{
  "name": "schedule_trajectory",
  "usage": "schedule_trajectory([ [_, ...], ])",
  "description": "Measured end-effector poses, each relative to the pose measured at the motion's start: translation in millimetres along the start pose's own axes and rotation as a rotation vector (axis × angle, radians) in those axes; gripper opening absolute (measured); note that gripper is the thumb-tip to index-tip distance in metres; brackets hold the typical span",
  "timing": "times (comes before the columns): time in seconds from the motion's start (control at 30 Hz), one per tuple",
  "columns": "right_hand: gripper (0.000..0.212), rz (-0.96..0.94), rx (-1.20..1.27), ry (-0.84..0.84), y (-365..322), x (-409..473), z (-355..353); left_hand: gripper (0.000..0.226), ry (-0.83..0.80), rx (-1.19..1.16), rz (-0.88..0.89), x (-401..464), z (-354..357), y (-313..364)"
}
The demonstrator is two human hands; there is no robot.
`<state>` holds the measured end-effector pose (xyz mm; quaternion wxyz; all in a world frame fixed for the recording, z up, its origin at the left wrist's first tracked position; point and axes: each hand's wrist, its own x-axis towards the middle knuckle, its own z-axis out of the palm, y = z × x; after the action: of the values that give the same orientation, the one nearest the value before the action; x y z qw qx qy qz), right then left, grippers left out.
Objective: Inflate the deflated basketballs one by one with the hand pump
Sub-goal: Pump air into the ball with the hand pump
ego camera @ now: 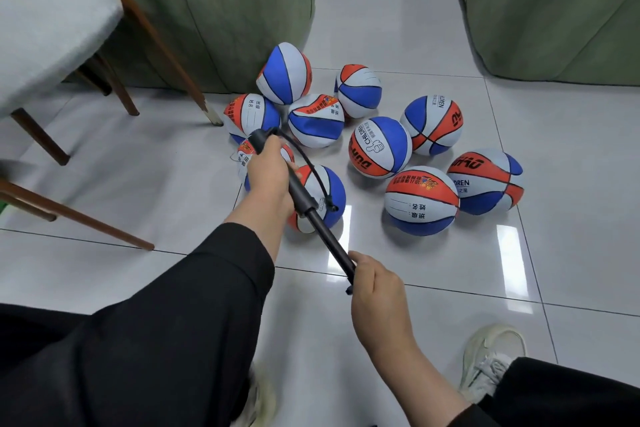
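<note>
Several red, white and blue basketballs lie grouped on the tiled floor; some look dented, like the one at the back (284, 73), while others look round, like the one on the right (420, 201). My left hand (270, 177) grips the barrel of a black hand pump (304, 199). My right hand (375, 291) grips the pump's handle, with the rod pulled out. The pump's thin black hose (313, 172) loops down onto the basketball right below the pump (332, 194). Whether its needle sits in that ball is hidden.
A green sofa (214, 21) stands behind the balls and a second green seat (554, 10) at the back right. A grey-cushioned chair with wooden legs (45, 45) stands to the left. My white shoe (491, 357) rests on the tiles at lower right.
</note>
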<state>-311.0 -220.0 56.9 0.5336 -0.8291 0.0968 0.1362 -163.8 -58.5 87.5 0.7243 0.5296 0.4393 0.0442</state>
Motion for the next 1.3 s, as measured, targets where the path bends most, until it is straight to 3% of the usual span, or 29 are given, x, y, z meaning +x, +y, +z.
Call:
schedule_trajectory([
  [0.23, 0.064, 0.024, 0.059, 0.071, -4, 14, 5, 0.017, -0.06, -0.045, -0.008, -27, 10, -32],
  [0.4, 0.04, 0.045, 0.022, 0.078, 7, 18, 11, 0.013, -0.08, -0.05, 0.007, -47, 13, -60],
  [0.57, 0.045, -0.022, -0.057, 0.014, 3, 23, 16, 0.013, -0.059, -0.052, -0.024, -32, 0, -64],
  [0.77, 0.035, 0.004, -0.101, -0.142, 4, 38, 29, 0.013, -0.079, -0.047, -0.146, -12, -25, -76],
  [0.93, 0.047, 0.072, -0.154, 0.058, 35, 87, 17, 0.018, -0.035, 0.052, -0.103, 10, -32, -78],
  [1.2, 0.07, 0.135, -0.287, -0.093, 52, 185, -6, 0.022, -0.1, 0.283, -0.022, 39, -19, -87],
  [1.3, 0.063, 0.172, -0.245, -0.157, 58, 209, -4, 0.019, -0.198, 0.38, 0.033, 54, -5, -92],
])
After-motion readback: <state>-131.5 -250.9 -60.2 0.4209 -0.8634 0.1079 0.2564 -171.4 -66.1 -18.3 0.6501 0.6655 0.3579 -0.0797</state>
